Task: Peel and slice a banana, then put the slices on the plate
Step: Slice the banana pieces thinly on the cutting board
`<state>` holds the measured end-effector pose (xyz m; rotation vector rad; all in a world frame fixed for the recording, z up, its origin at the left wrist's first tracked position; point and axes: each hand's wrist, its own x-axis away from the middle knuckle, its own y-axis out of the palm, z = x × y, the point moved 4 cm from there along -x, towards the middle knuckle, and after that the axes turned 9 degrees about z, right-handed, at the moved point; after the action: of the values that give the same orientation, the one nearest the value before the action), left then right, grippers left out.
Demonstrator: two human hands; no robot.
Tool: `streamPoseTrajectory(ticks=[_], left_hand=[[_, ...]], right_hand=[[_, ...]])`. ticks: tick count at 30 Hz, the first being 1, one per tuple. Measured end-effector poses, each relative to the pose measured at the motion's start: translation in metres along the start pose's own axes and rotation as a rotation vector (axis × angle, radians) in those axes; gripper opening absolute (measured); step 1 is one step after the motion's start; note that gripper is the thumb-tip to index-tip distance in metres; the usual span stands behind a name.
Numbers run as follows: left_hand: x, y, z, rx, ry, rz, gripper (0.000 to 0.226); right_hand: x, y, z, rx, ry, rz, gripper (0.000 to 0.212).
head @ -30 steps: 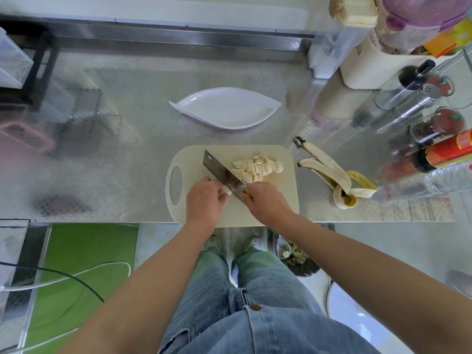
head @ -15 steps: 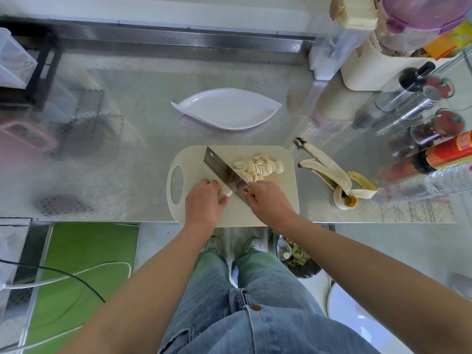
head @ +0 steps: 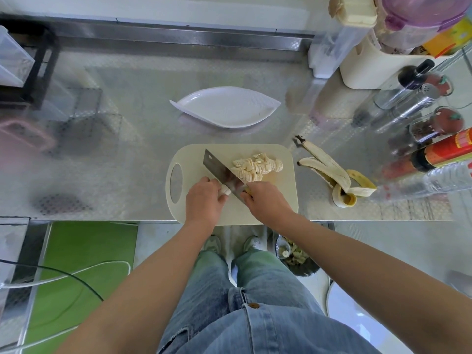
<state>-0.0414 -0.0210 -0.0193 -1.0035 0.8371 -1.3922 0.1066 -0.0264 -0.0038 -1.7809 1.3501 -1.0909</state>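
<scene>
Banana stub (head: 225,191) mostly under L hand (head: 204,200)

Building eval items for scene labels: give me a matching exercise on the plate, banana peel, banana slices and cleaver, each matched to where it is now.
Things:
1. plate
2. banana peel
3. banana slices
4. cleaver

Places:
A. piled on the cutting board
B. gripped by the right hand
C. on the counter beyond the board, with no slices on it
D. on the counter to the right of the board

Pairs: 1-C, 2-D, 3-A, 4-B
</scene>
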Motion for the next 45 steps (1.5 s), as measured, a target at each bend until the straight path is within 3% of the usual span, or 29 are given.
streamPoseTrajectory(ticks=[24,32,45], left_hand=[[-0.002,0.001,0.0,-0.024,0.01,0.026,0.027],[0.004,-0.001,-0.005,-0.128,0.05,-0.01,0.042],[0.0,0.001,-0.006,-0.222,0.119,0.002,0.031]], right_hand=[[0.0,-0.004,0.001,-0.024,-0.028,0.032,0.033],[0.0,0.003,0.004,0.002,-0.03,0.009,0.026],[-0.002,-0.008,0.001,-0.038,-0.037,0.07,0.032]])
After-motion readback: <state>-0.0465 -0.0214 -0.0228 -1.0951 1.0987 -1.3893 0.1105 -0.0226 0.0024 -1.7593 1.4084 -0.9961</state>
